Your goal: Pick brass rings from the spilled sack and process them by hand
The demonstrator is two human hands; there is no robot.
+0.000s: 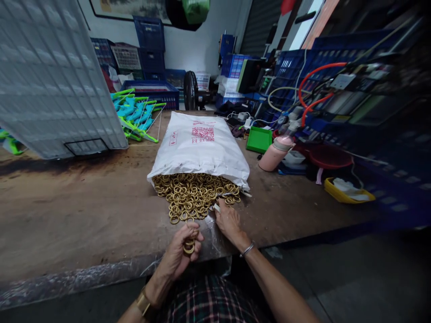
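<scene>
My left hand point(184, 246) is closed, palm up, around several gold-coloured metal rings at the table's near edge. One ring sticks out between the thumb and fingertips. My right hand point(230, 220) reaches to the right side of a heap of rings point(188, 197), with its fingers drawn together. A small whitish piece point(216, 207) shows by those fingers; I cannot tell whether it is held or worn. The heap spills from the mouth of a white woven sack point(202, 152) lying on its side, printed with red characters and a square code.
The brown wooden table point(84, 211) carries blue and green plastic bow-like pieces point(136, 114) beside a tall translucent panel point(60, 80) at left. At right are a green tray point(259, 139), a pink bottle point(274, 154), a yellow dish point(348, 193) and a machine with orange hoses point(308, 110).
</scene>
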